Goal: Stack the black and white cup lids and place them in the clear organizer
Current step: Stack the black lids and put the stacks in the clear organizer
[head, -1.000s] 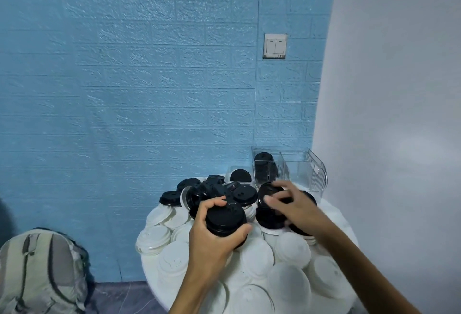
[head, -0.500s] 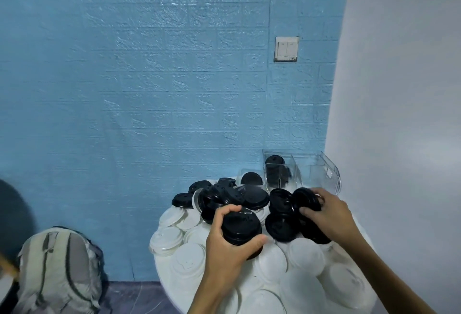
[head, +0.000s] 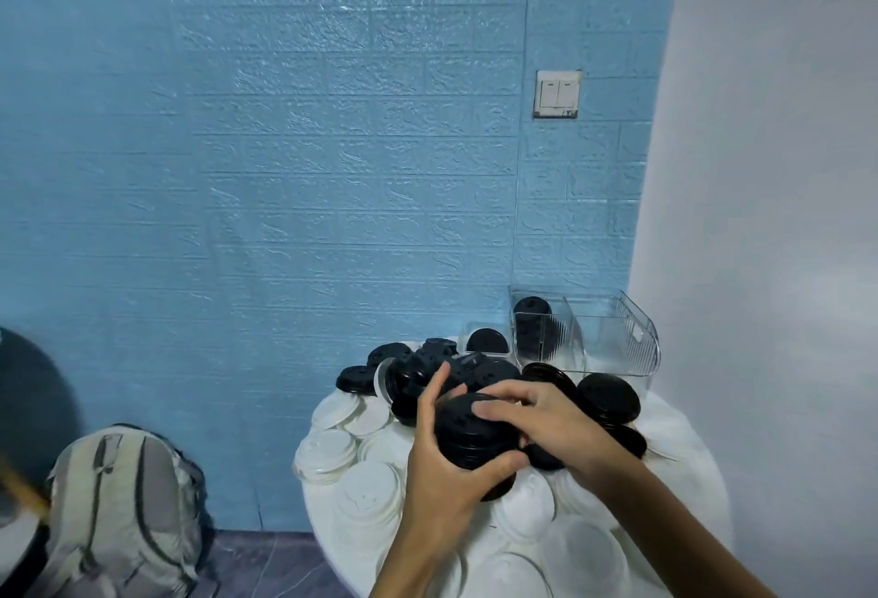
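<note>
My left hand (head: pixel 439 469) grips a stack of black lids (head: pixel 468 436) from the side, above the round white table (head: pixel 708 478). On top of that stack rests my right hand (head: pixel 541 421), fingers pressing a black lid down onto it. Loose black lids (head: pixel 608 395) lie piled at the back of the table. White lids (head: pixel 366 500) cover the front and left. The clear organizer (head: pixel 617 340) stands at the back right, with a stack of black lids (head: pixel 532 326) in its left compartment; the right compartment looks empty.
A small clear box (head: pixel 475 329) with a black lid sits left of the organizer. A grey backpack (head: pixel 119 502) leans on the floor at the left, against the blue brick wall. A white wall runs close along the table's right side.
My right hand came back from the pile at the right with a black lid and now lays it on top of the stack in my left hand. The camera moved closer.
</note>
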`<state>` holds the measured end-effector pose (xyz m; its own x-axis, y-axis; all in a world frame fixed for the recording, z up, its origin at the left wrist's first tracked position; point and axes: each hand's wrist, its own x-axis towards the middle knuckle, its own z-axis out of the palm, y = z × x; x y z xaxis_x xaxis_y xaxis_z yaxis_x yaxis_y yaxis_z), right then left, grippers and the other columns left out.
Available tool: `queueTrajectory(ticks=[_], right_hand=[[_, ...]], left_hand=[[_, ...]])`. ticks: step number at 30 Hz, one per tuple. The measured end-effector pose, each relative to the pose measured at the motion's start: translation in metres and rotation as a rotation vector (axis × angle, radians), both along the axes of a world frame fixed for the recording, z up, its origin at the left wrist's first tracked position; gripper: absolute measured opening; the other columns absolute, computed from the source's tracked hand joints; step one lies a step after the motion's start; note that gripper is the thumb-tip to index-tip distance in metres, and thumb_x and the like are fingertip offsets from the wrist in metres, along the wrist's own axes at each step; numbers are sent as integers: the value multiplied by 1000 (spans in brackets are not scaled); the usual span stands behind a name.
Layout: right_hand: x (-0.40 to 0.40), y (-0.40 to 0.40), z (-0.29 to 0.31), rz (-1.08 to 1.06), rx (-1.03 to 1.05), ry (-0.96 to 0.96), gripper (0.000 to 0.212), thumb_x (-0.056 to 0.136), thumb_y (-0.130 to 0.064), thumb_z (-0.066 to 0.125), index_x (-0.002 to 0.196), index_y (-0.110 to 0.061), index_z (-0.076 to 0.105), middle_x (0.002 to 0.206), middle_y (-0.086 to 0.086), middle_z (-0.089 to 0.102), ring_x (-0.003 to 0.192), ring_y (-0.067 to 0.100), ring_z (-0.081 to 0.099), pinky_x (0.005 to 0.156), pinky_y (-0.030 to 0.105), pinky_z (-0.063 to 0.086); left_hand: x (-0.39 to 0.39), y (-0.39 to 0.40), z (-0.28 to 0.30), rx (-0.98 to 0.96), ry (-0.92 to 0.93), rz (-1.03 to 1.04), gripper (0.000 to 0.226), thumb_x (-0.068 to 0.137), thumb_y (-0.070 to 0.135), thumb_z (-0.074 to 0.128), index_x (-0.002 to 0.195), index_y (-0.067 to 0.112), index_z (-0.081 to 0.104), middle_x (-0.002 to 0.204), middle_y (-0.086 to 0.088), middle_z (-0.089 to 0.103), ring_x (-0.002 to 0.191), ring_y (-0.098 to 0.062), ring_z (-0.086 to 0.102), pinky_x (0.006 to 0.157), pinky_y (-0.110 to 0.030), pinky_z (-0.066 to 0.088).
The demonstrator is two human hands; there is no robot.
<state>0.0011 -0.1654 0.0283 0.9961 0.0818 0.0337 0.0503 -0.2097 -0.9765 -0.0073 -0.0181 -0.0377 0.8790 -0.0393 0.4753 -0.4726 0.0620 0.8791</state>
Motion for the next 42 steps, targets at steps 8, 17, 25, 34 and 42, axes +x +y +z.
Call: queueTrajectory(ticks=[8, 17, 25, 34, 42], right_hand=[[11, 1, -11, -14, -60, -59, 31, 82, -14, 82, 106, -8, 63, 81, -3, 59, 60, -2, 57, 63, 15, 48], [30, -64, -30, -157, -850, -47, 71, 57, -81, 70, 112, -36, 66, 111, -17, 66, 103, 5, 61, 97, 33, 46], [38, -63, -40, -211, -762, -55, 31, 77, -36, 85, 102, -34, 68, 97, -12, 72, 96, 10, 68, 85, 24, 50], [36, -57, -14, -375, -412, -335, 26, 83, -21, 82, 99, -37, 70, 93, -19, 72, 92, -2, 67, 90, 22, 51], [13, -39, 2, -199, -189, -514, 21, 89, -17, 77, 102, -33, 75, 112, -8, 64, 109, -2, 60, 104, 26, 45]], left_hand=[[-3, -1, -2, 1, 12, 12, 85, 55, 32, 90, 133, 36, 58, 116, 18, 72, 107, -5, 69, 87, -15, 52], [9, 10, -9, 45, 49, 114, 43, 72, 8, 91, 102, 22, 63, 99, 16, 70, 94, -9, 67, 82, -15, 51], [7, 7, -8, 23, 77, 109, 42, 62, 28, 87, 94, 38, 62, 101, 15, 71, 94, -7, 68, 84, -18, 53], [10, 7, -5, 15, 56, 51, 48, 63, 27, 86, 104, 21, 63, 102, 17, 70, 97, -6, 67, 84, -14, 50], [8, 6, 0, 33, 45, 8, 76, 62, 31, 87, 131, 33, 54, 114, 25, 68, 109, 1, 65, 89, -10, 48]])
